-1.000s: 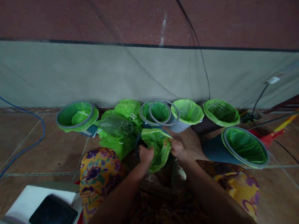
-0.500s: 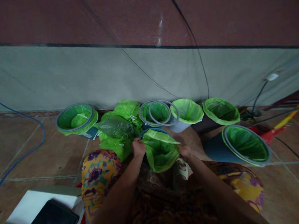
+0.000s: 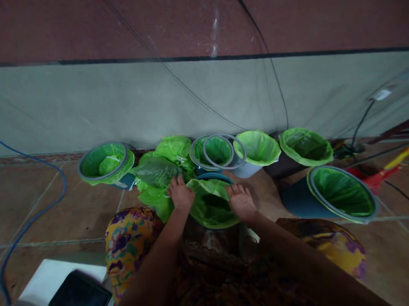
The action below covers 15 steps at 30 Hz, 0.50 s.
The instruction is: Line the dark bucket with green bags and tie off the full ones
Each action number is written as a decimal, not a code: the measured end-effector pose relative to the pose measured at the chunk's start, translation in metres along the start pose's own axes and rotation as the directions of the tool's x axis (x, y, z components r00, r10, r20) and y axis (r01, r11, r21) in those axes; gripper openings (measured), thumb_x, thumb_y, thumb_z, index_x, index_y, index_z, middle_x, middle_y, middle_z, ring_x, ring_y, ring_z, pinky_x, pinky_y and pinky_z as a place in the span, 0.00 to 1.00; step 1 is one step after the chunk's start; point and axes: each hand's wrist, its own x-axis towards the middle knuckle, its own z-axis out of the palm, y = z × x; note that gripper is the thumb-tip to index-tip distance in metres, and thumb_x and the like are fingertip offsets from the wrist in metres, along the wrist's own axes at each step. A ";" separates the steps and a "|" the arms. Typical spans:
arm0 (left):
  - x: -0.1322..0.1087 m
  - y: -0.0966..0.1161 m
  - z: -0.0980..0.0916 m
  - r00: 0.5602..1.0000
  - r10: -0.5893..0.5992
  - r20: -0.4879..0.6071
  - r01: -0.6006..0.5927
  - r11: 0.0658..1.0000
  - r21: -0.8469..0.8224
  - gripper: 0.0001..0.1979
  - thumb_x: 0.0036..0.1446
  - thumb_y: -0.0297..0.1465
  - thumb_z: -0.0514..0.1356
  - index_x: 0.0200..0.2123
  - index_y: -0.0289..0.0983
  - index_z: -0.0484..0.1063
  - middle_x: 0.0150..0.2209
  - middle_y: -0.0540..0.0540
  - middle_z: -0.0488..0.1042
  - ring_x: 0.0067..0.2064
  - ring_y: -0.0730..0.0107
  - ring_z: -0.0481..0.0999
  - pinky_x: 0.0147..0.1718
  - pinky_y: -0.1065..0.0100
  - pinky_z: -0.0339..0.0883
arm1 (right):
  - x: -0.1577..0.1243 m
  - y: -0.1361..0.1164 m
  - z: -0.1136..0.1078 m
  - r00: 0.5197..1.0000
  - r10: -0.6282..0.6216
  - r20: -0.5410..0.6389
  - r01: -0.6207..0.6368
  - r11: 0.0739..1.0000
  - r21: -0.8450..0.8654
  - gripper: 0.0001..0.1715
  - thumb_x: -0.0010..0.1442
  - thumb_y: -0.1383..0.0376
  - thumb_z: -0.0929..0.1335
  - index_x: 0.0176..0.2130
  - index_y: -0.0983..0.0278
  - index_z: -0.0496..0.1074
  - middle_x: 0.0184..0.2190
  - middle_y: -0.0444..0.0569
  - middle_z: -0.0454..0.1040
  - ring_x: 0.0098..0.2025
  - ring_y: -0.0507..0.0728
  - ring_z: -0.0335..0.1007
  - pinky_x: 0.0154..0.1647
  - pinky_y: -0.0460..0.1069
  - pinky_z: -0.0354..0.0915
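Observation:
Between my knees stands a blue bin [image 3: 215, 175] with a light green bin liner [image 3: 207, 214] spread in its mouth. The liner's near edge is folded over the rim, while part of the blue rim shows bare at the far side. My left hand [image 3: 181, 193] is at the liner's left edge, fingers spread, close to the pile of green bags [image 3: 159, 173]. On the right side, my right hand [image 3: 240, 201] lies against the liner's edge with its fingers stretched out.
Along the wall stand lined bins, one at the left [image 3: 102, 162], a white one [image 3: 257, 149] and a dark one [image 3: 305, 147]. Two grey rings [image 3: 224, 136] overlap on another bin. A tilted blue bin [image 3: 298, 200] is at right. A blue cable [image 3: 60, 188] crosses the floor.
Both hands have let go of the liner's edge and opened. The liner has gone from being held up between them to lying lower over the bin's rim.

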 end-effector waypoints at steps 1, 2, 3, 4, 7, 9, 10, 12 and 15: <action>0.006 0.006 0.002 0.997 0.069 0.023 -0.070 0.997 0.019 0.31 0.52 0.25 0.56 0.61 0.32 0.58 0.61 0.32 0.61 0.59 0.45 0.63 0.55 0.49 0.57 | 0.003 -0.005 0.005 0.999 -0.037 0.006 0.037 0.999 -0.020 0.28 0.62 0.72 0.58 0.60 0.66 0.63 0.57 0.62 0.66 0.58 0.67 0.57 0.57 0.62 0.54; 0.011 0.012 0.005 0.989 0.133 0.061 -0.135 0.990 0.031 0.31 0.52 0.25 0.56 0.61 0.33 0.59 0.60 0.33 0.62 0.59 0.46 0.63 0.56 0.50 0.57 | 0.007 -0.009 0.011 0.999 -0.051 0.015 0.051 0.998 -0.040 0.27 0.63 0.72 0.56 0.59 0.66 0.65 0.58 0.62 0.66 0.59 0.67 0.56 0.58 0.63 0.52; 0.017 0.016 0.009 0.977 0.185 0.108 -0.191 0.981 0.042 0.31 0.51 0.24 0.57 0.60 0.34 0.60 0.61 0.34 0.62 0.59 0.47 0.62 0.56 0.50 0.56 | 0.010 -0.010 0.017 0.999 -0.049 0.019 0.050 0.997 -0.060 0.27 0.63 0.73 0.55 0.58 0.67 0.67 0.58 0.62 0.65 0.60 0.68 0.56 0.59 0.64 0.51; 0.022 0.020 0.014 0.961 0.227 0.156 -0.237 0.970 0.049 0.31 0.51 0.23 0.57 0.60 0.35 0.60 0.61 0.34 0.62 0.59 0.47 0.62 0.56 0.50 0.56 | 0.012 -0.009 0.024 0.999 -0.037 0.015 0.038 0.996 -0.080 0.27 0.64 0.73 0.54 0.56 0.67 0.68 0.59 0.63 0.64 0.60 0.68 0.55 0.59 0.66 0.50; 0.036 0.022 0.031 0.916 0.295 0.271 -0.316 0.948 0.034 0.27 0.49 0.20 0.55 0.55 0.37 0.66 0.59 0.36 0.64 0.58 0.51 0.63 0.56 0.51 0.55 | 0.016 -0.001 0.040 1.000 0.002 -0.014 -0.004 0.995 -0.102 0.26 0.64 0.74 0.53 0.53 0.69 0.71 0.59 0.65 0.64 0.60 0.69 0.56 0.59 0.67 0.49; 0.042 0.018 0.040 0.894 0.325 0.307 -0.341 0.940 -0.002 0.22 0.50 0.18 0.54 0.49 0.37 0.70 0.54 0.38 0.69 0.55 0.56 0.66 0.55 0.54 0.56 | 0.018 0.006 0.045 0.999 0.040 -0.017 -0.041 0.998 -0.050 0.25 0.63 0.74 0.54 0.50 0.69 0.73 0.57 0.64 0.66 0.57 0.68 0.59 0.58 0.65 0.52; 0.045 0.015 0.043 0.886 0.338 0.317 -0.350 0.936 -0.020 0.20 0.51 0.18 0.53 0.46 0.38 0.71 0.51 0.40 0.71 0.54 0.58 0.68 0.55 0.56 0.57 | 0.018 0.009 0.046 0.998 0.066 -0.013 -0.066 0.998 0.002 0.24 0.63 0.74 0.55 0.48 0.68 0.74 0.55 0.63 0.68 0.56 0.67 0.61 0.57 0.64 0.54; 0.050 0.009 0.047 0.876 0.355 0.328 -0.357 0.932 -0.055 0.16 0.52 0.20 0.53 0.41 0.38 0.73 0.47 0.42 0.74 0.51 0.62 0.70 0.54 0.60 0.58 | 0.022 0.014 0.045 0.992 0.123 -0.004 -0.122 0.986 0.116 0.21 0.63 0.73 0.57 0.44 0.67 0.76 0.51 0.61 0.71 0.54 0.66 0.63 0.54 0.61 0.56; 0.059 0.003 0.049 0.885 0.330 0.328 -0.315 0.944 -0.098 0.13 0.54 0.23 0.54 0.39 0.37 0.75 0.44 0.44 0.76 0.48 0.66 0.72 0.52 0.66 0.61 | 0.031 0.026 0.039 0.966 0.259 0.022 -0.251 0.905 0.344 0.15 0.61 0.68 0.62 0.41 0.67 0.77 0.48 0.59 0.73 0.52 0.64 0.65 0.52 0.56 0.59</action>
